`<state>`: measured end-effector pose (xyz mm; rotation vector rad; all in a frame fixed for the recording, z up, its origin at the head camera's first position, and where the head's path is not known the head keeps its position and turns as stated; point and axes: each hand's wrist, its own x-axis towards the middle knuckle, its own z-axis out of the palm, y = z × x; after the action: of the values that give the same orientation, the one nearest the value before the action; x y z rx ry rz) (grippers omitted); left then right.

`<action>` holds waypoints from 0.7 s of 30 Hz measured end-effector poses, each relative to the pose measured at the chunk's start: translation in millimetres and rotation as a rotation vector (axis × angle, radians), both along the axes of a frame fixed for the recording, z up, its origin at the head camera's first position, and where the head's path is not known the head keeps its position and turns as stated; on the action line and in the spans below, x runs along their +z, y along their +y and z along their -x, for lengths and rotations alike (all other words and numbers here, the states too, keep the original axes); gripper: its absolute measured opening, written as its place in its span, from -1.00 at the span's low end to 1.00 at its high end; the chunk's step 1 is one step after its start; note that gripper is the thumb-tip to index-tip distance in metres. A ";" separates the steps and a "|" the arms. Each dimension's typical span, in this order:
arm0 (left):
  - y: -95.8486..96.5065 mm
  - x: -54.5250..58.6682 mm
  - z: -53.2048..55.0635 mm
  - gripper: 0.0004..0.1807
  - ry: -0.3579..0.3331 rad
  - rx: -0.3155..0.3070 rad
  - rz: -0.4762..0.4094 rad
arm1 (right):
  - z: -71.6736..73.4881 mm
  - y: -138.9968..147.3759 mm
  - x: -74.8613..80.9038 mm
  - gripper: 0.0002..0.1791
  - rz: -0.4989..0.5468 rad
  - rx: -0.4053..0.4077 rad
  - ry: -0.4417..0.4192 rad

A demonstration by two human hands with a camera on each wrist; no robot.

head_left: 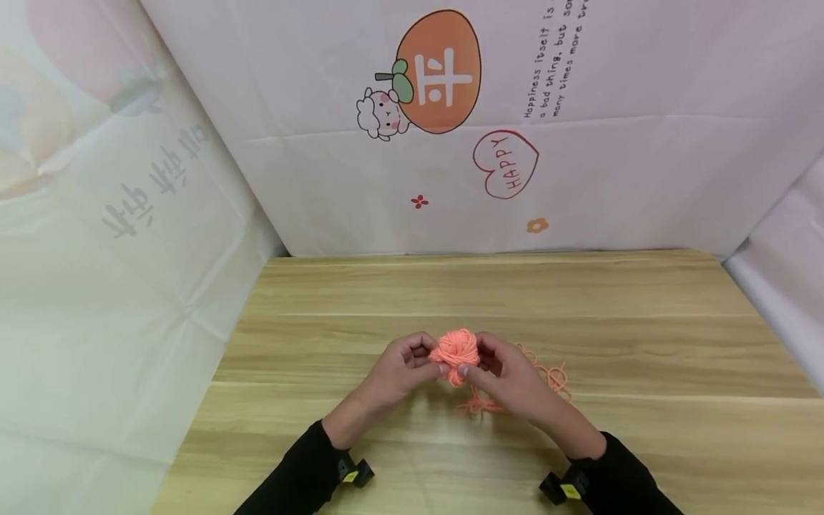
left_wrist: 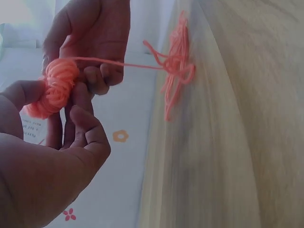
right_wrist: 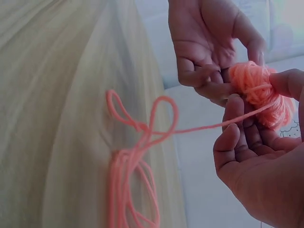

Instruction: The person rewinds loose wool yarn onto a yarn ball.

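Note:
A small wound ball of coral-pink yarn [head_left: 458, 352] is held above the table between both hands. My left hand [head_left: 403, 370] pinches its left side with thumb and fingers. On the other side my right hand [head_left: 515, 375] grips it, the thumb lying across the front. In the left wrist view the yarn ball [left_wrist: 58, 88] sits between the two thumbs and the fingertips. One strand runs from the ball down to loose yarn [left_wrist: 176, 71] on the table. The right wrist view shows that loose yarn [right_wrist: 135, 175] lying in loops. Some fingertips are hidden behind the ball.
The wooden table [head_left: 360, 300] extends around the hands. More loose yarn [head_left: 556, 379] lies behind the right forearm. A white printed cloth [head_left: 309, 179] hangs along the back, with further cloth at both sides. Each sleeve carries a small black wrist camera [head_left: 356, 472].

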<state>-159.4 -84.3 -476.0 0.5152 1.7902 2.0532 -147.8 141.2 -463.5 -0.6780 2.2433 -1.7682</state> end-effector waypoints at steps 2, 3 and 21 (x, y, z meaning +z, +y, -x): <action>-2.2 -0.4 1.0 -0.61 0.023 -0.013 0.050 | 1.2 1.7 1.0 -0.68 -0.021 0.001 0.012; -3.1 -0.3 1.1 -0.56 0.037 -0.017 0.073 | 1.6 2.5 1.7 -0.69 -0.037 -0.001 0.023; -1.5 -2.2 -1.2 -0.76 0.084 0.015 0.097 | -5.0 -0.2 2.1 -0.52 -0.028 0.033 0.001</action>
<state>-158.3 -85.8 -478.2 0.5693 1.9370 1.9694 -142.8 141.1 -461.4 -0.7067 2.2401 -1.7177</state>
